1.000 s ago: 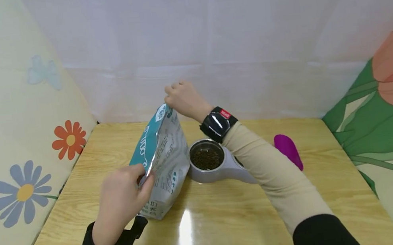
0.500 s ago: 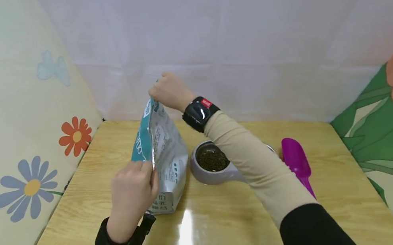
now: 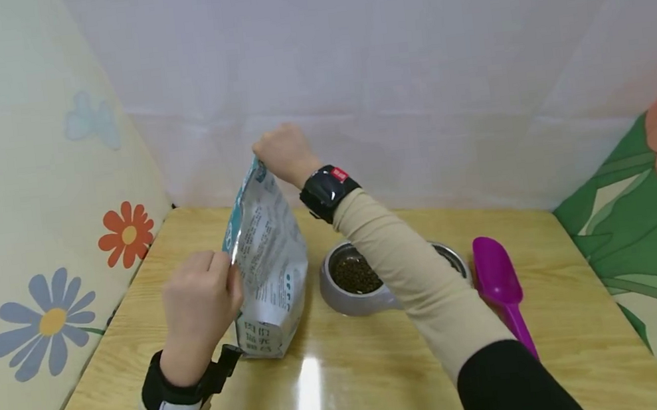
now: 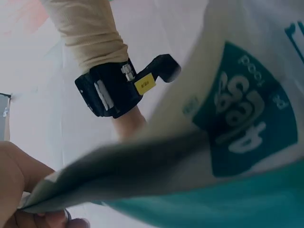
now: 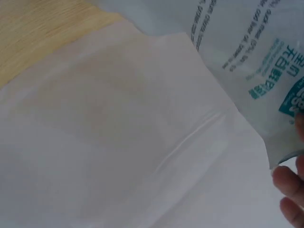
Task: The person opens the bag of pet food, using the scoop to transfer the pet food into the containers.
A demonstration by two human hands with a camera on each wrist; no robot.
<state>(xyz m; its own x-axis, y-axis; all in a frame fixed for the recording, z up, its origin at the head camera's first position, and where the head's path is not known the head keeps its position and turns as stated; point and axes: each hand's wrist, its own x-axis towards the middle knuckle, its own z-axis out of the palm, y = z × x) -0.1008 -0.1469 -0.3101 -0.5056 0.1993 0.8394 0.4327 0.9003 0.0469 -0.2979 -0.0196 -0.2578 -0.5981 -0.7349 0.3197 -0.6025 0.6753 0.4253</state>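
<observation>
A silver and teal pet food bag (image 3: 270,264) stands upright on the table, left of the bowl. My left hand (image 3: 202,305) grips the near top corner of the bag, its fingers curled over the edge. At the far top corner my right hand (image 3: 285,151) pinches the bag. Seen from the left wrist, the fingers of my left hand (image 4: 21,190) hold the bag's edge, and the dark fold beside them may be its mouth. In the right wrist view only fingertips of my right hand (image 5: 290,185) show at the bag's corner. The bag's contents are hidden.
A grey double pet bowl (image 3: 339,305) stands right of the bag, with brown kibble (image 3: 355,274) in its left dish. My right forearm covers its middle. A magenta scoop (image 3: 497,274) lies farther right. Fabric walls (image 3: 409,56) border the table (image 3: 382,373).
The bag has swung more upright and turned, showing less of its teal side. My right hand has shifted left in the head view with it. More of the bowl and scoop shows.
</observation>
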